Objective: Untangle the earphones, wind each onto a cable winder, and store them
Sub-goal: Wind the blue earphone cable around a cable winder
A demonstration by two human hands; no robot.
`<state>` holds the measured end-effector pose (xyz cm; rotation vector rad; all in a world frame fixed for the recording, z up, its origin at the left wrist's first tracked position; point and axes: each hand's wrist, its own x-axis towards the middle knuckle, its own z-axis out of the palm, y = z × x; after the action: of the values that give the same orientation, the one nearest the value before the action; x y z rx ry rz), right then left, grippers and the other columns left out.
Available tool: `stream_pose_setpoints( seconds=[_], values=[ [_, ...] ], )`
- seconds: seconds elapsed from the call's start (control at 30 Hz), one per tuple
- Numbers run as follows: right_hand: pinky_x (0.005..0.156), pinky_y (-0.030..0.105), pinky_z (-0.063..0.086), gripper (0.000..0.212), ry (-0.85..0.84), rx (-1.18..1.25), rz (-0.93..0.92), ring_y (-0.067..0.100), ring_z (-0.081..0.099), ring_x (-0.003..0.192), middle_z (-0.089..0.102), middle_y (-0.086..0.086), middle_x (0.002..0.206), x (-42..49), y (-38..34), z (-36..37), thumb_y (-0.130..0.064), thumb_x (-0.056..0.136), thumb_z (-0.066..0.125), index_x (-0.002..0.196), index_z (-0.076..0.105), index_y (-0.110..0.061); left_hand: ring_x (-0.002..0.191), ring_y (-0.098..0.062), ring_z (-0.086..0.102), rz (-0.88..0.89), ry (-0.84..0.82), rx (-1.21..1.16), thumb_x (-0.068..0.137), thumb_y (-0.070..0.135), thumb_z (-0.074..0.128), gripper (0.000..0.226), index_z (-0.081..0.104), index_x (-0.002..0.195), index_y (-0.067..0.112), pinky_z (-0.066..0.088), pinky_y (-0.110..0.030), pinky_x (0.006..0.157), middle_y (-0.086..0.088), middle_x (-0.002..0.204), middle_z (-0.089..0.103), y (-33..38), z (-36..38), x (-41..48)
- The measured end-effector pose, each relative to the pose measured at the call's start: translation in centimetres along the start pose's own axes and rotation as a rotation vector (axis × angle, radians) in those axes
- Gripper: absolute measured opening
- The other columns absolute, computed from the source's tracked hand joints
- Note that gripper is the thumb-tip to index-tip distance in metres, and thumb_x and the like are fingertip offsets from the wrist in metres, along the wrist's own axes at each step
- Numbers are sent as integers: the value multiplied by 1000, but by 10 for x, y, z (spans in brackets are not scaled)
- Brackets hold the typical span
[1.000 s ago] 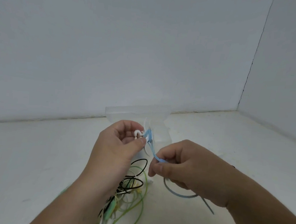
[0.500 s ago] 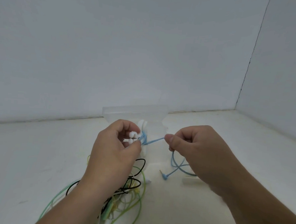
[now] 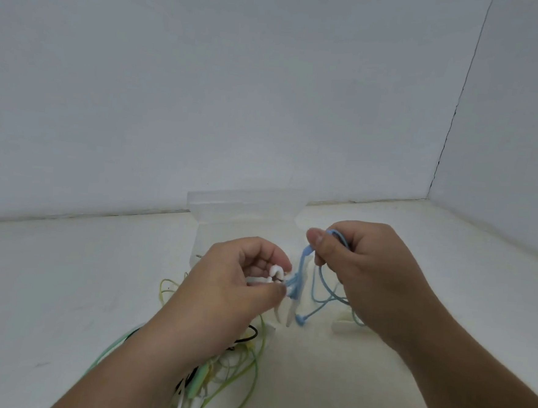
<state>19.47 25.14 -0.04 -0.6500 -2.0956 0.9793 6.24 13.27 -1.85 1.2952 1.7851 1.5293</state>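
Observation:
My left hand [image 3: 233,284] pinches a white cable winder [image 3: 287,304] together with the white earbuds [image 3: 276,272] of the blue earphone. Several turns of blue cable [image 3: 301,271] wrap the winder's upper part. My right hand [image 3: 365,268] grips that blue cable above and to the right of the winder, with a loop over its fingers. The rest of the cable hangs in loops [image 3: 325,295] down to its plug [image 3: 301,319] near the table. Under my left forearm lies a tangle of green, black and white earphones [image 3: 233,370].
A clear plastic storage box [image 3: 245,208] stands open behind my hands, near the back wall. Another white winder [image 3: 343,323] lies on the table below my right hand. The white table [image 3: 64,285] meets walls at the back and right.
My right hand has swung from below the winder up and round to its right, carrying the blue cable with it. More cable is on the winder and the loose tail is shorter.

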Motion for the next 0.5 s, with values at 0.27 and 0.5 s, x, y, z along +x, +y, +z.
stream_pose_setpoints(
  seconds=[0.27,0.5],
  values=[
    [49,28,26,47,30,223,169,13,28,45,34,-1,51,2,6,-2,-43,93,59,52,58,-20,69,-11,62,56,-119,-265,69,5,71,18,74,80,19,49,-18,65,1,74,67,2,-2,1],
    [43,22,27,57,-182,199,340,9,29,39,37,-7,44,0,6,1,-42,98,54,46,55,-19,73,-16,64,123,-140,-359,63,14,78,22,73,85,16,52,-23,69,-8,81,69,1,-2,-1]
  ],
)
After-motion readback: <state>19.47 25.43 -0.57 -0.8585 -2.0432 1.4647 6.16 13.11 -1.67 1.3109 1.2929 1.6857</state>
